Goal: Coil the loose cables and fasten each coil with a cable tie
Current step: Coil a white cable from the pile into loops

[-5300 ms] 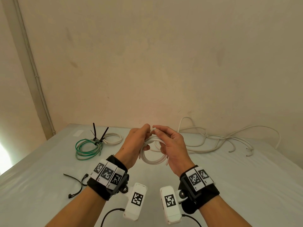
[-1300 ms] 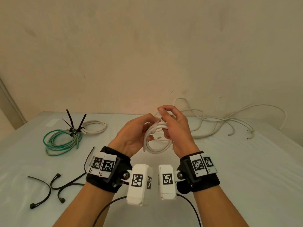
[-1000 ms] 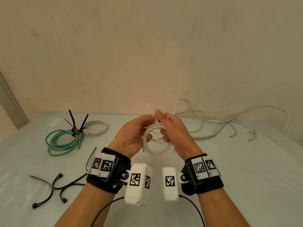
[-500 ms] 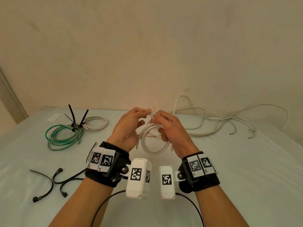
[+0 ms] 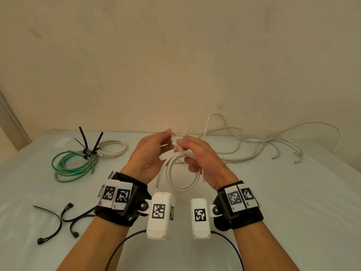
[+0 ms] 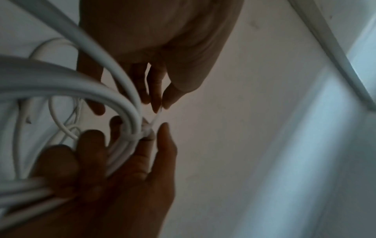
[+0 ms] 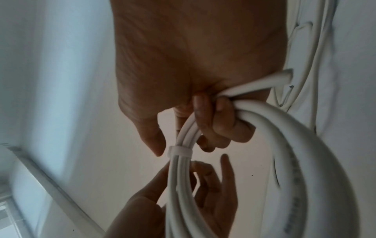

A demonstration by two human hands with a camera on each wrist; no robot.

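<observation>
Above the table I hold a small white cable coil [image 5: 181,173] between both hands. My right hand [image 5: 185,151] grips the bundled strands [image 7: 244,116] with curled fingers. A white cable tie [image 6: 134,137] is wrapped tight round the strands just beyond those fingers, and its band [image 7: 180,152] also shows in the right wrist view. My left hand [image 5: 170,133] pinches the tie's thin tail [image 6: 157,117] between thumb and fingertips [image 6: 156,103]. One cut end of the cable [image 5: 157,184] hangs down on the left of the coil.
At the back left lie a green cable coil [image 5: 74,163] bound with black ties and a white coil [image 5: 113,147]. Several loose black cable ties [image 5: 56,222] lie at the front left. Tangled loose white cables [image 5: 254,149] stretch along the wall at the back right.
The left hand's fingers have shifted from the coil to the tie's tail and pinch it. The coil has stayed in the right hand, a little higher and tilted.
</observation>
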